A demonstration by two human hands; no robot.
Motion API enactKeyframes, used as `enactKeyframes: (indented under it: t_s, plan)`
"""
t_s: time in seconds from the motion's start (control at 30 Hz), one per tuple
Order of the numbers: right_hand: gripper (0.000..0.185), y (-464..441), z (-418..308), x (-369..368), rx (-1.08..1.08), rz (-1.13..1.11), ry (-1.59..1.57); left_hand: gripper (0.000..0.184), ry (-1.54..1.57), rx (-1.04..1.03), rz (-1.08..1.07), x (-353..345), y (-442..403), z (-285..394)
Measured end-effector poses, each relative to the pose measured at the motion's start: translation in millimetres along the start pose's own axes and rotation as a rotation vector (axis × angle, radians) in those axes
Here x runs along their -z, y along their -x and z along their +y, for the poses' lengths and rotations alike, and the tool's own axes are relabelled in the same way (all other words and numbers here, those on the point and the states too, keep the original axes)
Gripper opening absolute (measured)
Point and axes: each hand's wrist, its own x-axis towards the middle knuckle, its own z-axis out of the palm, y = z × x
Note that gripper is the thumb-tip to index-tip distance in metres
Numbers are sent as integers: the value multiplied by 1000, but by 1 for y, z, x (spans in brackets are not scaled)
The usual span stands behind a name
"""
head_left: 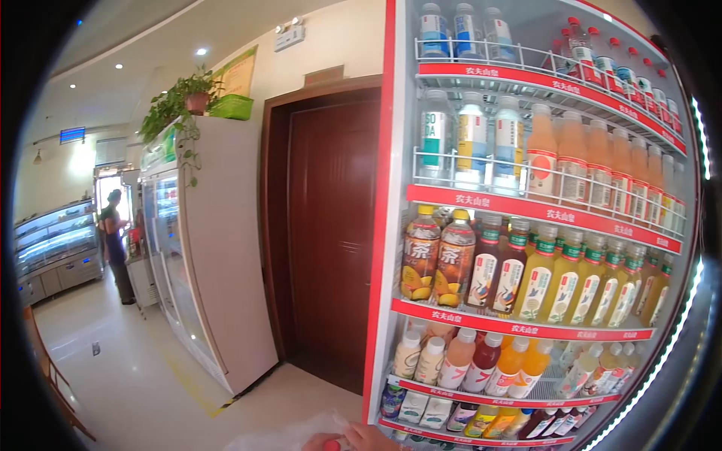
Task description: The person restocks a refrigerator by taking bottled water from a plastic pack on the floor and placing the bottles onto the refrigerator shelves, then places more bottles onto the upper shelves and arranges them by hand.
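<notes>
At the bottom edge, my left hand [321,438] is closed around a bottle with a red cap [332,446], only whose top shows. Close against it on the right, my right hand [366,435] has its fingers bent together; what they grip is cut off by the frame. Crinkled clear plastic [289,434], like a bag, spreads to the left of the hands. Just beyond them stands an open drinks cooler with red shelf strips [519,328], its shelves lined with bottles of juice [565,282], tea [456,259] and water [432,34].
Left of the cooler is a brown wooden door [333,233]. A tall glass-fronted fridge [218,263] with potted plants [180,101] on top stands beside it. Farther back, a person [116,244] stands near a display counter [60,244]. A wooden chair [56,376] is at the left edge.
</notes>
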Motion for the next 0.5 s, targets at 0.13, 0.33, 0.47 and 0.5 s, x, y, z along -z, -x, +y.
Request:
enactKeyframes:
  t_s: [0.13, 0.33, 0.47, 0.5]
  plan:
    - [24, -17, -27, 32, -226, -210, 38, 46, -49, -102, 59, -9, 4, -11]
    - [30, 15, 0, 36, -106, -346, 238, 44, -107, -448, 76, 20, -1, 7]
    - [32, -4, -35, 49, -152, -432, 115, 35, -16, -214, -198, 36, -5, 28]
    - [32, -7, -32, 48, -110, -416, 96, 33, -9, -197, -256, 37, -7, 30]
